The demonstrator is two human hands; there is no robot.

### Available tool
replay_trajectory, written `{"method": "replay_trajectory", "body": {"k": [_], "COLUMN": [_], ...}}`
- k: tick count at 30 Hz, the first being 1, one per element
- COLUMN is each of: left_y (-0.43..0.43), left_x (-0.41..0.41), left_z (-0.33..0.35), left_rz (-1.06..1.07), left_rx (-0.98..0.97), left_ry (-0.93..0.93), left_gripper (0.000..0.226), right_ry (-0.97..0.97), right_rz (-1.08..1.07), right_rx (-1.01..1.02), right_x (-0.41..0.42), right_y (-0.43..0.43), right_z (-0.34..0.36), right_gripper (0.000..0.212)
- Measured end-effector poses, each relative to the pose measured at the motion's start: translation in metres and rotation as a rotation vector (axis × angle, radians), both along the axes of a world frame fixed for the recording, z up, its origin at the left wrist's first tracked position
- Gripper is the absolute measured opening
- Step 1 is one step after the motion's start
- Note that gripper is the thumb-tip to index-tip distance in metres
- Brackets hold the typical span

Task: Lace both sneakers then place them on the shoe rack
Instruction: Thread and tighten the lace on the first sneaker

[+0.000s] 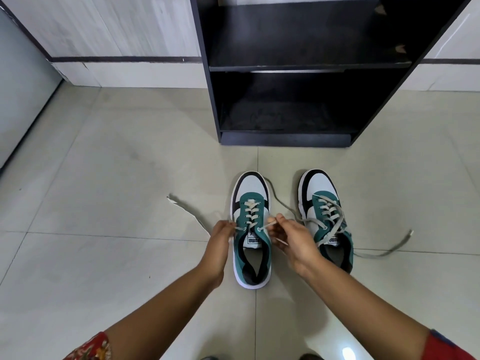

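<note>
Two green, white and black sneakers stand side by side on the tiled floor, toes pointing at the rack. The left sneaker (251, 229) sits between my hands, its grey lace crossed through the eyelets. My left hand (220, 237) pinches the left end of that lace (189, 211), which trails across the floor. My right hand (291, 240) pinches the right end near the top eyelet. The right sneaker (324, 219) stands just beyond my right hand, its loose lace (389, 249) spilling onto the floor. The black shoe rack (285, 66) stands ahead with open shelves.
A white tiled wall with a dark stripe (117, 58) runs behind the rack. A pale grey panel (23, 100) stands at the left. Light floor tiles (104, 255) surround the sneakers. Red sleeves show at the bottom corners.
</note>
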State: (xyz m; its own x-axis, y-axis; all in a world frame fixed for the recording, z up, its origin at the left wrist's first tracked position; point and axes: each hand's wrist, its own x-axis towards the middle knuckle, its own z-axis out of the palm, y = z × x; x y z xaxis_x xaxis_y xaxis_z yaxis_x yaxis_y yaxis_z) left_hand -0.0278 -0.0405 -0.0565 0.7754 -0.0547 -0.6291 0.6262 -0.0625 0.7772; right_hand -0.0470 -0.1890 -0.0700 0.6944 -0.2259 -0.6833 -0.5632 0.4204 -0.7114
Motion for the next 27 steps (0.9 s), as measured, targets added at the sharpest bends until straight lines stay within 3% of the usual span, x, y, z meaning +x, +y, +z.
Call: {"method": "replay_trajectory", "body": {"k": [3, 8, 12, 15, 17, 20, 23, 27], "left_y": [0.004, 0.008, 0.008, 0.011, 0.014, 0.016, 0.015, 0.012], "left_x": [0.012, 0.022, 0.027, 0.034, 0.036, 0.035, 0.03, 0.032], "left_z": [0.005, 0.027, 0.034, 0.029, 0.028, 0.026, 0.025, 0.028], "left_rz": [-0.054, -0.382, -0.544, -0.597, -0.619, -0.594, -0.471, -0.359], "left_rx": [-0.024, -0.096, 0.017, 0.18, 0.227, 0.335, 0.403, 0.39], "left_ry": [-0.146, -0.57, -0.754, -0.936, -1.03, -1.135, -1.158, -1.131], "left_gripper": [0.023, 0.037, 0.035, 0.038, 0.032, 0.019, 0.025, 0.027], "right_ry": [-0.076, -0.303, -0.453, -0.444, -0.446, -0.494, -0.569, -0.653], "right_rz": [0.128, 0.773, 1.003, 1.037, 1.002, 0.815, 0.642, 0.695], "right_rx": [0.017, -0.444, -0.699, -0.632, -0.728, -0.797, -0.738, -1.053], "right_x": [0.004, 0.004, 0.014, 0.017, 0.013, 0.007, -0.004, -0.012], "right_y": [-0.001, 0.011, 0.002, -0.005, -0.008, -0.009, 0.0, 0.008], "right_z": [0.015, 0.04, 0.076, 0.08, 0.075, 0.07, 0.066, 0.051], "right_gripper": [0.029, 0.033, 0.031, 0.029, 0.029, 0.014, 0.019, 0.025]}}
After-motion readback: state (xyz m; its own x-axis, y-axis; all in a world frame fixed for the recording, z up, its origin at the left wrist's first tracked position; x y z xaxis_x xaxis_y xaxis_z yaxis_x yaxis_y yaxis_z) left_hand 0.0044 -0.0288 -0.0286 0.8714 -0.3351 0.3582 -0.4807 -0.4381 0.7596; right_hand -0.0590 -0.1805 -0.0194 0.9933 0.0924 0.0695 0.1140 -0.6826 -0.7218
